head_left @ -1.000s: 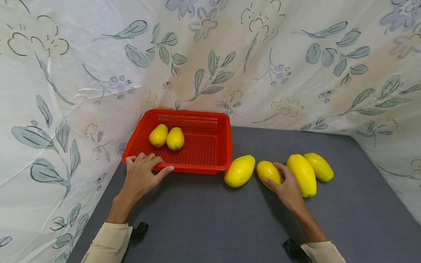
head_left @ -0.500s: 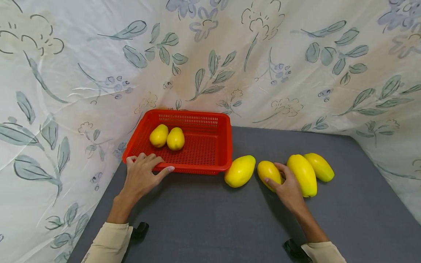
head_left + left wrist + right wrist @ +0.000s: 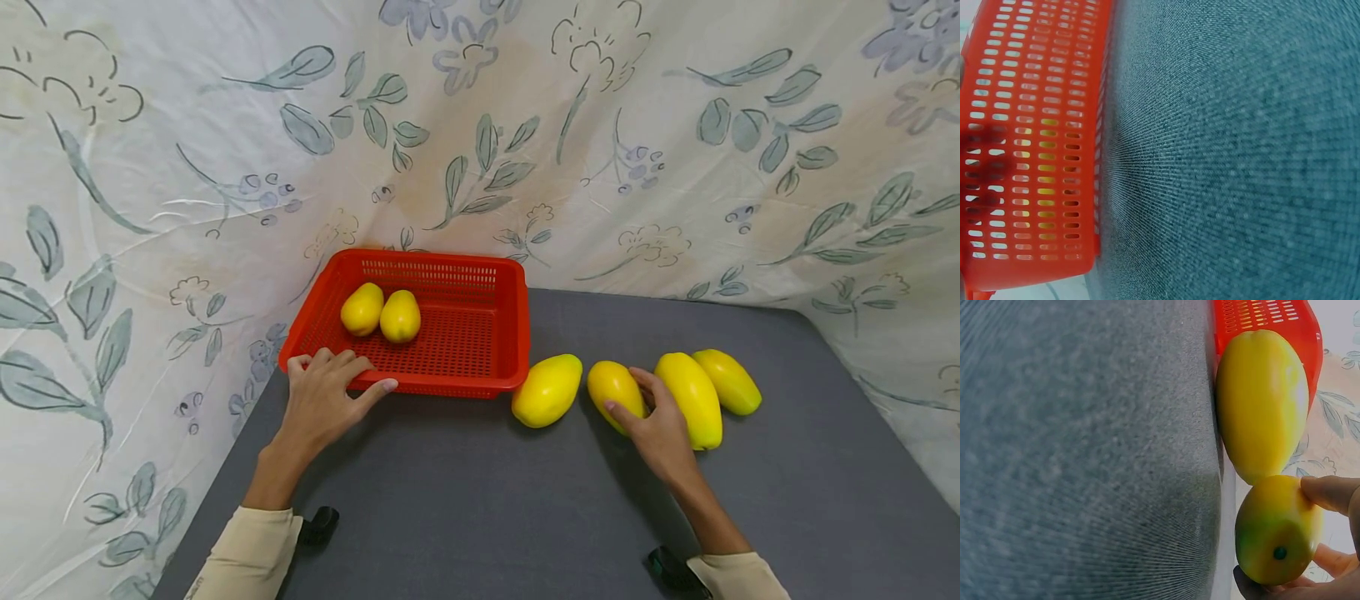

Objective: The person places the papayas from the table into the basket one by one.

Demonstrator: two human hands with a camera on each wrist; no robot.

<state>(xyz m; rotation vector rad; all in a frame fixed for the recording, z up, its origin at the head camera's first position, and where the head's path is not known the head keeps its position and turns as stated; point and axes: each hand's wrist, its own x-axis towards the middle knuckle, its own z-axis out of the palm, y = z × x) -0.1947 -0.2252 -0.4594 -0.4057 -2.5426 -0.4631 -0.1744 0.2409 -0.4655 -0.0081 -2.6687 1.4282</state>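
My right hand (image 3: 662, 432) pinches a yellow mango (image 3: 613, 390) between thumb and fingers. In the right wrist view this mango (image 3: 1266, 528) shows a greenish end with a dark stem spot, and a strip of pale background separates it from the grey cloth. My left hand (image 3: 321, 410) grips the near-left rim of a red plastic basket (image 3: 450, 385), fingers over the edge and thumb along the front. Inside the basket lie two yellow fruits (image 3: 400, 317), side by side at the left. Slotted basket wall (image 3: 1035, 187) fills the left part of the left wrist view.
A larger yellow fruit (image 3: 547, 392) lies against the basket's right front corner, left of the held mango. Right of my hand are a long yellow fruit (image 3: 690, 400) and a greenish-yellow one (image 3: 727, 381). Floral cloth (image 3: 600, 167) hangs behind the grey tabletop (image 3: 480, 500).
The mango in my right hand has risen slightly, with the fingers moving up along with it. My left hand and the basket stay in place.
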